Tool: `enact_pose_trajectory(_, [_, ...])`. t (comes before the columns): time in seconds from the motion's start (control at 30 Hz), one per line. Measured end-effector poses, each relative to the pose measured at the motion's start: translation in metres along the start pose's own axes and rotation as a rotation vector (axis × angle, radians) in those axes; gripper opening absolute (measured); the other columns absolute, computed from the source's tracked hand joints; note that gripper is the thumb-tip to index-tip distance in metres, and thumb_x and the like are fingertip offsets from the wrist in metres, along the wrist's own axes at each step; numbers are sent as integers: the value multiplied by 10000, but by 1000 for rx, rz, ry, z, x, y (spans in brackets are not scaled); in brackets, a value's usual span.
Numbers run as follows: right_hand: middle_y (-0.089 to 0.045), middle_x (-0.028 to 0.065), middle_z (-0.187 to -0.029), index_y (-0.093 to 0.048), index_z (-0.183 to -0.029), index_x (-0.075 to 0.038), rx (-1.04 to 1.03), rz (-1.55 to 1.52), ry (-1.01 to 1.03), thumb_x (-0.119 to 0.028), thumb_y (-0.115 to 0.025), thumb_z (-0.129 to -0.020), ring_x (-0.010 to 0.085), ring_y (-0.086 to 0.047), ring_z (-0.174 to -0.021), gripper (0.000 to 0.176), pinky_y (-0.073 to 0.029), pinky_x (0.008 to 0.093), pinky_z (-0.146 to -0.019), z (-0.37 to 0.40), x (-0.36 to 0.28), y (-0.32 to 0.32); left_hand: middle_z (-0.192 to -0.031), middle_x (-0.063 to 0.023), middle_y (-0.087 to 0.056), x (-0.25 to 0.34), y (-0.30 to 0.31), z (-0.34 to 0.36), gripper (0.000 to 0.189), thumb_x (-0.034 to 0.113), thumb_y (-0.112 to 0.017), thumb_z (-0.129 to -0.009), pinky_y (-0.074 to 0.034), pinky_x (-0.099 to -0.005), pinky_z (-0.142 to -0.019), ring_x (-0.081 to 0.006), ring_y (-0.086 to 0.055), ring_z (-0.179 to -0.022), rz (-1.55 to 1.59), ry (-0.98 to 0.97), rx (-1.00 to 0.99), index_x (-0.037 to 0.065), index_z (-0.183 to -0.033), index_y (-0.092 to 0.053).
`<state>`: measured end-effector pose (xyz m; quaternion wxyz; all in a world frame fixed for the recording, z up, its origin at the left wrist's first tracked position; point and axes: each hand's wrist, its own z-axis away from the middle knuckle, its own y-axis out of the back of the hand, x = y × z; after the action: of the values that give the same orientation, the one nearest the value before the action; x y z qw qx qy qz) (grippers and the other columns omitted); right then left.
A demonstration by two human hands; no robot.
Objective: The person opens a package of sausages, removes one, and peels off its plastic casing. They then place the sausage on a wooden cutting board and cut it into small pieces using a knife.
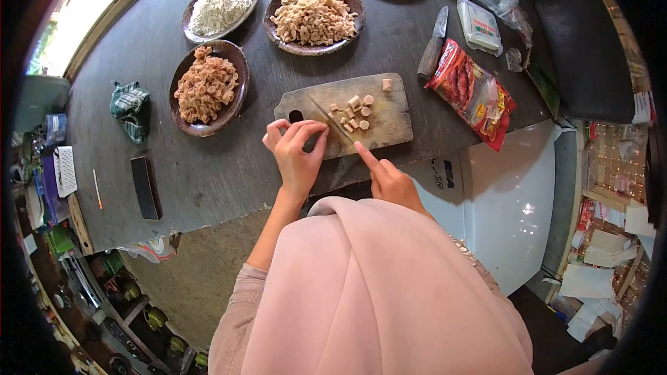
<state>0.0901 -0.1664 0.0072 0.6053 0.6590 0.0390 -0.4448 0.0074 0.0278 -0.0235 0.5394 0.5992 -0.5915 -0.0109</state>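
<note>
A wooden cutting board (387, 114) lies on the dark table, with several short cut sausage pieces (365, 111) on it. My right hand (390, 182) is closed round a knife (332, 118), index finger stretched along it; the blade slants up and left over the board. At the board's left end is my left hand (299, 149), its fingers curled and the fingertips close to the blade. What the fingertips hold, if anything, is too small to make out. One sausage piece (387, 85) sits apart near the board's top right corner.
Beyond the board stand plates of chopped brown food (314, 17), brown slices (207, 85) and small whitish food (222, 7). A second knife (432, 48), a red packet (472, 94) and a white pack (479, 26) lie right. A cloth (130, 110) and phone (144, 187) lie left.
</note>
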Motion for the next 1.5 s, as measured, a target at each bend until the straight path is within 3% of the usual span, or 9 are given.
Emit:
enact_pose_trajectory(0.2, [-634, 227, -936, -357, -1578, -217, 116, -319, -3, 30, -498, -928, 399, -627, -809, 709, -513, 441, -783, 0, 17, 21, -1036, 39, -733, 11, -13, -19, 216, 141, -788, -773, -335, -407, -941, -248, -510, -1063, 53, -31, -116, 191, -979, -743])
enact_pose_trajectory(0.43, [-652, 258, -1041, -359, -1575, -174, 105, -369, -93, 40, -489, -927, 431, -628, -860, 696, -502, 431, -832, 5, 19, 40, -1009, 3, -646, 29, -39, -53, 209, 249, -808, -775, -343, -423, -935, -265, -502, -1066, -99, -59, -128, 184, -959, -734])
enact_pose_trajectory(0.7, [-558, 296, -1378, -368, -1561, -99, 210, -365, 0, 42, -481, -927, 469, -591, -1190, 659, -470, 430, -996, 6, 25, 52, -978, 11, -659, 27, -47, -66, 177, 252, -819, -757, -349, -424, -918, -253, -529, -1049, -52, -94, -173, 172, -897, -744])
enact_pose_trajectory(0.83, [-643, 269, -1233, -374, -1563, -124, 211, -330, 94, 36, -497, -922, 433, -656, -1049, 672, -507, 423, -921, 4, 29, 48, -929, 9, -729, 25, -16, -62, 198, 187, -822, -763, -396, -397, -910, -222, -593, -982, 65, 29, 2, 155, -947, -759])
enact_pose_trajectory(0.9, [-671, 216, -1001, -362, -1575, -201, 32, -296, 129, 27, -525, -911, 379, -667, -850, 720, -537, 424, -807, 4, 38, 36, -938, 3, -733, 6, 1, -50, 194, 162, -817, -774, -416, -384, -900, -210, -600, -964, 93, 89, 76, 148, -960, -760])
enact_pose_trajectory(1.0, [-615, 171, -835, -347, -1578, -279, -56, -266, 139, 19, -548, -899, 339, -624, -711, 769, -536, 438, -713, 5, 34, 25, -951, -6, -741, -15, 21, -32, 186, 121, -804, -799, -448, -360, -881, -190, -611, -936, 169, 226, 176, 136, -980, -763])
enact_pose_trajectory(1.17, [-589, 164, -813, -335, -1578, -293, -187, -193, 79, 5, -553, -903, 359, -631, -717, 769, -527, 477, -704, -3, 29, 28, -959, -1, -743, -10, 28, -7, 182, 112, -789, -823, -437, -344, -898, -181, -605, -949, 203, 261, 89, 134, -1002, -764])
enact_pose_trajectory(1.37, [-582, 161, -821, -334, -1580, -286, -33, -148, 97, -8, -539, -916, 374, -631, -725, 749, -522, 495, -727, -9, 32, 33, -972, 12, -723, 12, 1, 2, 197, 126, -815, -793, -393, -378, -910, -216, -569, -988, 2, 67, -9, 134, -984, -769])
enact_pose_trajectory(1.5, [-581, 158, -834, -337, -1582, -275, -65, -175, 96, 4, -528, -919, 369, -635, -725, 744, -524, 486, -725, -4, 22, 38, -956, 32, -722, 13, 0, -1, 181, 142, -820, -787, -371, -396, -914, -213, -557, -989, 11, 159, -42, 143, -962, -771])
